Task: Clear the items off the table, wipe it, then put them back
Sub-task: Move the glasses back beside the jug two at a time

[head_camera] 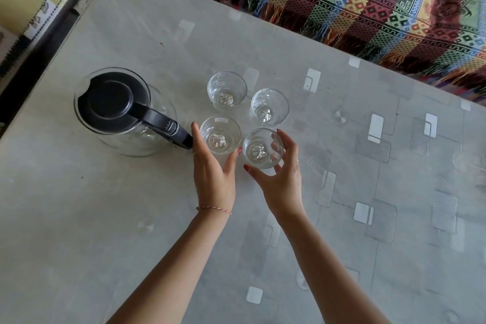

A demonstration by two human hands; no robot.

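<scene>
Fingers (282, 143) of the right hand (282, 181) curl round the nearest drinking glass (263, 148), thumb on its near side and the others wrapped over the far side of the rim, so this one is gripped. The left hand (214, 175) brackets the neighbouring glass (220, 134), its fingers held fairly straight along the left wall and the thumb coming up on the right; whether they have actually closed on it I cannot tell.

Both glasses stand upright on the table (105, 218) and almost touch each other (that is the awkward part). To lift well, I would take hold low on the walls rather than at the rims, and raise each straight up before drawing them apart, so they do not clink.

Just beyond them stand two more glasses, one at the far left (227, 90) and one at the far right (269, 106), close enough to be knocked by a careless knuckle. The glass jug (123, 113) with its black lid sits to the left, its handle (168, 130) pointing at the left hand and nearly meeting the fingertips. A patterned fringed blanket (355, 0) lies past the table's far edge.

Judging by all five items standing on the table, clearing looks barely begun.
</scene>
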